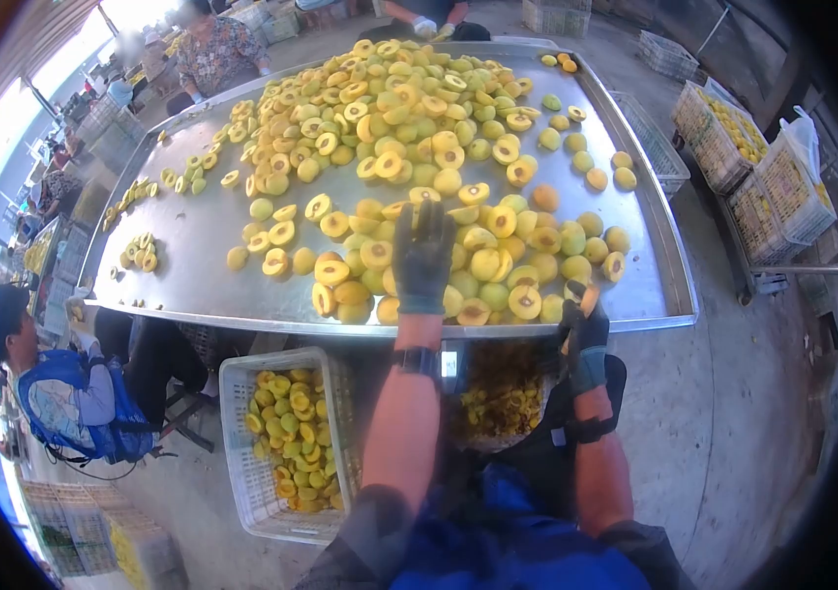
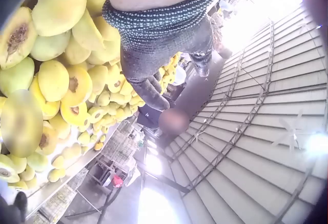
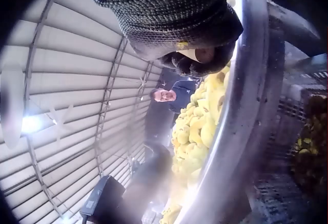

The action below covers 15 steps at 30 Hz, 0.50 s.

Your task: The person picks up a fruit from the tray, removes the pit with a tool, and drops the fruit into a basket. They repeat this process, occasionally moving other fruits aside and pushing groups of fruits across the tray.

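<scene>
A big steel table [image 1: 193, 236] carries a heap of halved and whole yellow peaches [image 1: 389, 108]. My left hand [image 1: 424, 246], in a dark knit glove, reaches flat over the near peaches with its fingers [image 2: 152, 89] straight and spread, holding nothing. My gloved right hand [image 1: 586, 320] hovers at the table's near rim, to the right. Its fingers [image 3: 197, 65] curl round a small yellowish peach piece [image 3: 196, 54], which is largely hidden by the glove. The same peach piece [image 1: 585, 296] sticks up above the hand in the head view.
Under the near rim stand a white crate of peach halves [image 1: 281, 442] and a bin of dark scraps [image 1: 503, 393]. A person in blue [image 1: 65, 393] sits at the left. Others work at the far side. Stacked crates of fruit [image 1: 763, 177] line the right.
</scene>
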{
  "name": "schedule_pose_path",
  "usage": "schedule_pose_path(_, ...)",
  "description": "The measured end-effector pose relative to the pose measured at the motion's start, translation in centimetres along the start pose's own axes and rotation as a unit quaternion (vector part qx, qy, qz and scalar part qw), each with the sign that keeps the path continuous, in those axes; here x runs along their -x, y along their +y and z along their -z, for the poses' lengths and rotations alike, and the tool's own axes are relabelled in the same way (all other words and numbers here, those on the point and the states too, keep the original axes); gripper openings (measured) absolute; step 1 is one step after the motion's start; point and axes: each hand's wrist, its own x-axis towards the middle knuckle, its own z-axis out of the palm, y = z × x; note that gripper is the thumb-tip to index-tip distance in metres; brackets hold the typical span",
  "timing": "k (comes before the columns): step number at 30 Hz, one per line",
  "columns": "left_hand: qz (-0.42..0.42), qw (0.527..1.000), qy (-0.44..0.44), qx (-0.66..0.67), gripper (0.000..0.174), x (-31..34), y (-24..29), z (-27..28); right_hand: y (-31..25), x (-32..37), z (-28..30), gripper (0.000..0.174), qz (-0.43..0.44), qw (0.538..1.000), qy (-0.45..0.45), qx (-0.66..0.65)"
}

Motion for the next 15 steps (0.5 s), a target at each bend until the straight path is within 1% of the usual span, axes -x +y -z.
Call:
schedule_pose_path(1,0.039,0.986,0.004,0.165,0.032,-0.5,-0.3,0.7,0.2,-0.1,0.2,0.035,0.005,1.0,0.02,0.002)
schedule_pose_path(2,0.044,0.982,0.02,0.184,0.036,-1.1,-0.7,1.4,0.4,0.0,0.7,0.033,-0.006,1.0,0.023,0.007)
schedule_pose_path(4,0.056,0.973,0.05,0.22,0.048,-2.3,-1.1,2.5,0.8,0.4,1.3,0.035,-0.013,0.999,0.035,0.025)
schedule_pose_path(5,0.021,0.995,0.03,0.094,0.056,-3.4,-1.2,2.5,0.9,-0.1,1.0,0.036,-0.008,0.999,0.037,0.028)
schedule_pose_path(6,-0.017,0.999,0.019,-0.045,0.063,-4.4,-1.3,2.2,2.2,-0.9,1.6,0.034,0.009,0.998,0.028,0.046)
schedule_pose_path(7,-0.056,0.984,0.019,-0.17,0.072,-5.2,-0.9,0.6,1.8,-0.9,1.2,0.034,-0.02,0.999,0.026,0.016)
schedule_pose_path(8,-0.01,0.997,0.071,0.028,0.072,-5.4,0.0,-0.7,1.4,-0.9,1.2,0.033,-0.051,0.998,0.025,-0.012)
schedule_pose_path(9,0.042,0.966,0.118,0.225,0.071,-5.3,0.7,-1.9,1.2,-0.7,1.2,0.032,-0.084,0.995,0.024,-0.039)
schedule_pose_path(10,0.039,0.967,0.105,0.229,0.072,-5.7,0.7,-1.7,1.4,-0.9,1.4,0.031,-0.093,0.994,0.018,-0.063)
schedule_pose_path(13,0.039,0.969,0.099,0.222,0.069,-6.2,1.2,-3.0,1.3,-1.4,1.8,0.03,-0.094,0.994,0.008,-0.046)
schedule_pose_path(14,0.038,0.964,0.115,0.238,0.062,-6.5,1.2,-3.5,2.3,-2.1,1.9,0.029,-0.087,0.994,0.023,-0.068)
schedule_pose_path(15,0.038,0.965,0.107,0.235,0.059,-6.5,1.3,-3.7,1.9,-1.8,2.0,0.029,-0.094,0.993,0.015,-0.07)
